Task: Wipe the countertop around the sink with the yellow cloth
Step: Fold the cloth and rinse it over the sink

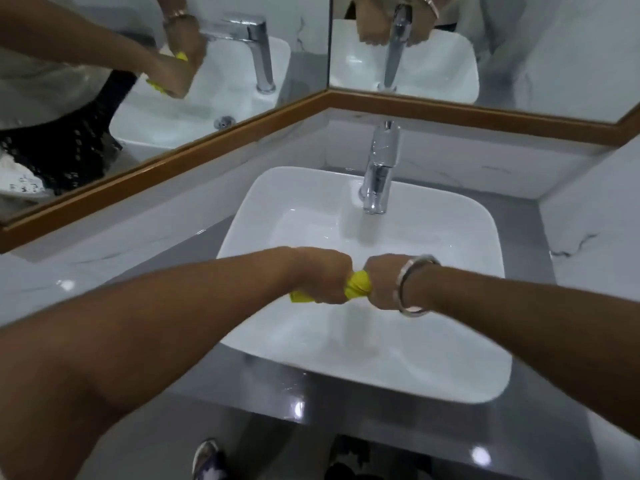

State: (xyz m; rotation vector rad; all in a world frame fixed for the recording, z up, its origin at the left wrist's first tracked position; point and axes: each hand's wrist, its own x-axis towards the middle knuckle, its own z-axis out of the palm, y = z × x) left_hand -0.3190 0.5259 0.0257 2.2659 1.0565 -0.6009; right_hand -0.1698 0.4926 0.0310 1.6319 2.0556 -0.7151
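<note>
The yellow cloth (358,285) is bunched into a tight roll between my two fists, above the middle of the white sink (298,192). My left hand (322,277) grips its left end, and a small yellow tail sticks out below that fist. My right hand (382,282), with a silver bangle on the wrist, grips the right end. Both fists are closed tight and nearly touch. The grey countertop (284,386) surrounds the basin.
A chrome tap (379,171) stands at the back of the sink. Mirrors with a wooden frame (166,164) line the back and left walls above a white marble ledge. A white marble wall (595,230) rises on the right. My shoes show below the counter's front edge.
</note>
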